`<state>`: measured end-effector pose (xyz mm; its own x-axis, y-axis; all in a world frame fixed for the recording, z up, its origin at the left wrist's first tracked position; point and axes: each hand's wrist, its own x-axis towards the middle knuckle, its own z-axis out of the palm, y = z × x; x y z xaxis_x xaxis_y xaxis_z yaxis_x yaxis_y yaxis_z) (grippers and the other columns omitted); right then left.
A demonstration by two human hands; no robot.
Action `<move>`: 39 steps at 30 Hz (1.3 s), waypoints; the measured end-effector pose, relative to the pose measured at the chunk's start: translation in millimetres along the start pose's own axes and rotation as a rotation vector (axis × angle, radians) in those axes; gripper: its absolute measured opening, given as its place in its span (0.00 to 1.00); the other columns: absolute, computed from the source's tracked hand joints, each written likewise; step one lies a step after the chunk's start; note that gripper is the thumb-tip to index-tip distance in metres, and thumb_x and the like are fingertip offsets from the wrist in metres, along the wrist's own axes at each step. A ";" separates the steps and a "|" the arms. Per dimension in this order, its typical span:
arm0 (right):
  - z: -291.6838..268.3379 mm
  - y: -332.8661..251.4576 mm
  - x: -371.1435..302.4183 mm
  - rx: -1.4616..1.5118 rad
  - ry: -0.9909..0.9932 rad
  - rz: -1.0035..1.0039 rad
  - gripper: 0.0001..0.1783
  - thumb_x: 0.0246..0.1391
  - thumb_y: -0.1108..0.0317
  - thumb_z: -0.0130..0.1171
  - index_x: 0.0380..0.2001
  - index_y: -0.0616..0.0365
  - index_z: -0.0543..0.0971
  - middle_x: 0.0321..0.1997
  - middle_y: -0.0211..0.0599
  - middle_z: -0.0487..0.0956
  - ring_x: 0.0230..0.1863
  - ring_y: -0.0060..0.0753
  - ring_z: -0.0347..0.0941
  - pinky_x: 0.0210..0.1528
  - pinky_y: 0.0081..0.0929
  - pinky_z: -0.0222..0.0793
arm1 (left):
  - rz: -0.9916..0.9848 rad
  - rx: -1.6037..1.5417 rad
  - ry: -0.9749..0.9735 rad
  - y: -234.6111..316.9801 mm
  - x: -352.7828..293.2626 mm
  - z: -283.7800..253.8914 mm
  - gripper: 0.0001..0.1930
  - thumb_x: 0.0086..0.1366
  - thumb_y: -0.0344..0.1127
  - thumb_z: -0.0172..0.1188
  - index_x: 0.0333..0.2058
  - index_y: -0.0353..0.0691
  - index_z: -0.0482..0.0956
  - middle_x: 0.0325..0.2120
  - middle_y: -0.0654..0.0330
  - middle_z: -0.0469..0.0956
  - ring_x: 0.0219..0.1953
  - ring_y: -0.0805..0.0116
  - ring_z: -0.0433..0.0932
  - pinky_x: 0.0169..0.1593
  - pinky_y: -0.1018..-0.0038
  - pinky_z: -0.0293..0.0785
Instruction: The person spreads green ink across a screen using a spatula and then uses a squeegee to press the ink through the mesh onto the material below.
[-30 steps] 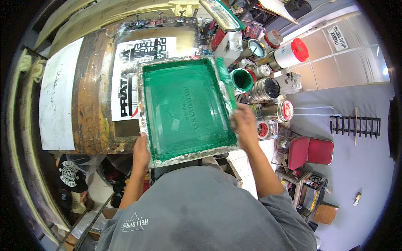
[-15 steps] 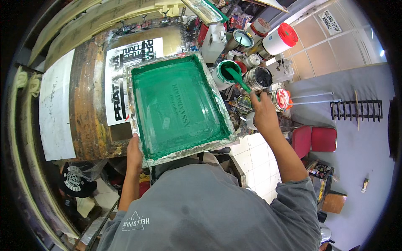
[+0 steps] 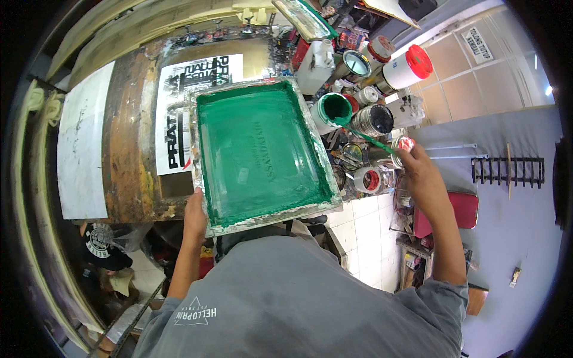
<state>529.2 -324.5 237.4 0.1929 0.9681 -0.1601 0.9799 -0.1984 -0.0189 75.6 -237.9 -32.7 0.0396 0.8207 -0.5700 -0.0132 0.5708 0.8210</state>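
My left hand (image 3: 195,213) is closed on the near left corner of a screen printing frame (image 3: 325,164). The mesh inside is covered in green, with green ink built up along the inner edges and faint lettering showing through. Out to the right, my right hand (image 3: 425,179) grips the end of a thin, flat ink spatula (image 3: 373,140) coated in green. Its far end is by the rim of a white tub (image 3: 322,122) that has green ink inside. The frame is held over the near right part of a worn printing table (image 3: 134,149).
A printed white sheet (image 3: 173,113) lies on the table behind the frame. Several ink cans, a white jug (image 3: 315,67) and a red-lidded bucket (image 3: 406,68) crowd the right side. A red chair (image 3: 459,209) stands by the wall. Another person in a black cap (image 3: 102,241) is at lower left.
My right hand has moved right and slightly down, drawing the spatula out of the tub; its blade now looks narrower. The left hand still holds the frame in much the same place.
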 end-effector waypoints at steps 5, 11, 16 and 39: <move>22.0 -49.6 21.7 0.424 0.183 -0.021 0.20 0.60 0.73 0.50 0.55 0.55 0.73 0.52 0.50 0.77 0.52 0.54 0.75 0.52 0.41 0.71 | 0.013 0.044 0.012 5.4 -7.8 2.0 0.25 0.76 0.48 0.46 0.50 0.27 0.76 0.46 0.55 0.78 0.47 0.68 0.73 0.54 0.72 0.67; 174.7 -114.5 132.6 0.317 0.285 0.089 0.10 0.59 0.73 0.46 0.44 0.62 0.69 0.39 0.54 0.78 0.40 0.60 0.78 0.42 0.51 0.73 | 0.029 0.050 0.016 2.1 -4.1 1.2 0.27 0.76 0.50 0.46 0.49 0.26 0.76 0.46 0.53 0.78 0.48 0.66 0.72 0.56 0.71 0.65; 226.4 -148.2 177.4 0.137 0.315 0.213 0.07 0.60 0.72 0.48 0.41 0.62 0.68 0.35 0.51 0.79 0.34 0.48 0.82 0.34 0.37 0.79 | 0.045 0.104 0.012 7.6 -8.8 4.0 0.28 0.76 0.52 0.45 0.48 0.25 0.76 0.45 0.52 0.78 0.48 0.66 0.72 0.56 0.71 0.65; 251.8 -329.0 189.0 0.856 0.063 0.010 0.16 0.59 0.72 0.51 0.48 0.69 0.66 0.38 0.69 0.78 0.41 0.72 0.75 0.46 0.61 0.69 | 0.061 0.217 0.074 13.9 -11.0 3.8 0.28 0.75 0.54 0.46 0.39 0.28 0.76 0.34 0.47 0.78 0.38 0.61 0.74 0.46 0.66 0.69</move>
<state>230.7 -114.8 -35.2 0.2288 0.9673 -0.1093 0.6077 -0.2296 -0.7602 78.8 -239.1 -14.9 -0.0281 0.8579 -0.5131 0.2020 0.5076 0.8376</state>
